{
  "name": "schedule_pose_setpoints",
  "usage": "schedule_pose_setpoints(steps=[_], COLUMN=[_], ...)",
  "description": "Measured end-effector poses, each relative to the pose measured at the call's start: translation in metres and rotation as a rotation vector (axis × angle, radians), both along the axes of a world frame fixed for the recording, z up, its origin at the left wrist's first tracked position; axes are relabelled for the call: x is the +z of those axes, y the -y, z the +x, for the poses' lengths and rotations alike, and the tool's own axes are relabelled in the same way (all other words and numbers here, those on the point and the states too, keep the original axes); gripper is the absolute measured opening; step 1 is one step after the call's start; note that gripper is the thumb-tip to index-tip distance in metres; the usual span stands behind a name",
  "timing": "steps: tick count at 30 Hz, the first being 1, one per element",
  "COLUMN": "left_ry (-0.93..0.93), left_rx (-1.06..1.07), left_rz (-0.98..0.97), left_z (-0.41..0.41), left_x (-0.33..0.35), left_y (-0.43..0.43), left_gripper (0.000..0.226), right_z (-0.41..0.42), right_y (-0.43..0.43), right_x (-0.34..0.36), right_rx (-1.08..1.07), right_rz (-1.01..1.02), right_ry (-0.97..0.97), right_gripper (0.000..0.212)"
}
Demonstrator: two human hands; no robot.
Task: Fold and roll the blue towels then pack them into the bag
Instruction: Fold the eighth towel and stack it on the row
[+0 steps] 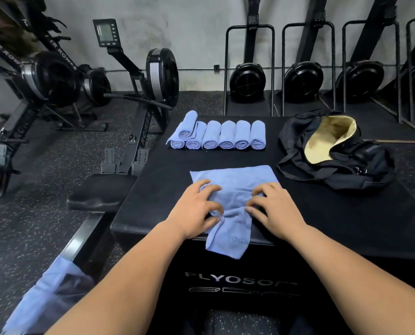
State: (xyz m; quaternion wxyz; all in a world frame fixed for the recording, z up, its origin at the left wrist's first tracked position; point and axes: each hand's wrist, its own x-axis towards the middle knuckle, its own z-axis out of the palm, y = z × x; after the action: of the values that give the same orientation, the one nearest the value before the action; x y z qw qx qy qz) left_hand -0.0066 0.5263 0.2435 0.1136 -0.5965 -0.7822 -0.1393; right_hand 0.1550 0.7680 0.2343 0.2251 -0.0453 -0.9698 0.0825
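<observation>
A blue towel [235, 176] lies flat on the black plyo box [346, 213], its near end bunched and hanging over the front edge. My left hand [196, 210] and my right hand [277, 209] both rest on the bunched part, fingers curled and pinching the cloth. Several rolled blue towels [222, 136] lie in a row at the back of the box, with one more roll stacked on the left end. A black bag [346, 163] with a cream lining lies open at the right.
A rowing machine [138, 93] stands left of the box, its seat [100, 192] close to the box's left edge. More blue cloth [46, 293] lies at the lower left. Upright rowers line the back wall.
</observation>
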Motion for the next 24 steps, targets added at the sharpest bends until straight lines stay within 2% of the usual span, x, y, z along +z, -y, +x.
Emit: schedule_pose_setpoints(steps=[2,4,6,8,10,12,14,16,18,19,21,24], left_ry=[0.068,0.180,0.251,0.221,0.184,0.130,-0.005,-0.118,-0.164,-0.157,-0.083,0.194], left_rx=[0.097,0.257,0.419,0.523,0.483,0.306,0.101,-0.023,-0.066,-0.065,-0.001,0.203], left_rz=[0.136,0.270,0.335,0.299,0.265,0.244,0.184,0.109,0.101,0.119,0.191,0.354], left_z=[-0.003,-0.003,-0.006,-0.009,-0.007,0.000,0.004,0.007,0.005,0.004,0.004,0.003], left_x=[0.002,0.007,0.007,0.001,-0.002,0.001,0.003,0.004,0.004,0.005,0.007,0.009], left_y=[-0.004,-0.007,-0.009,-0.007,-0.002,0.004,0.011,0.015,0.017,0.017,0.015,0.006], left_gripper=[0.003,0.004,0.004,0.007,0.023,0.042,0.053,0.047,0.025,0.017,0.015,0.027], right_z=[-0.008,-0.013,-0.013,-0.010,-0.006,-0.001,0.003,0.004,0.001,-0.001,-0.006,-0.010], right_y=[-0.001,-0.004,-0.007,-0.008,-0.004,0.004,0.013,0.019,0.021,0.022,0.026,0.038], right_x=[0.003,0.009,0.014,0.014,0.010,0.004,-0.002,-0.007,-0.011,-0.010,-0.008,0.000], right_rx=[-0.128,-0.279,-0.388,-0.377,-0.243,-0.091,-0.021,-0.025,-0.067,-0.100,-0.172,-0.276], right_rz=[-0.183,-0.323,-0.343,-0.307,-0.256,-0.223,-0.183,-0.117,-0.095,-0.098,-0.108,-0.159], right_ry=[-0.071,-0.122,-0.117,-0.096,-0.080,-0.048,-0.008,0.023,0.034,0.037,0.037,0.028], right_gripper=[0.013,0.010,0.005,0.006,0.011,0.014,0.030,0.047,0.057,0.059,0.059,0.060])
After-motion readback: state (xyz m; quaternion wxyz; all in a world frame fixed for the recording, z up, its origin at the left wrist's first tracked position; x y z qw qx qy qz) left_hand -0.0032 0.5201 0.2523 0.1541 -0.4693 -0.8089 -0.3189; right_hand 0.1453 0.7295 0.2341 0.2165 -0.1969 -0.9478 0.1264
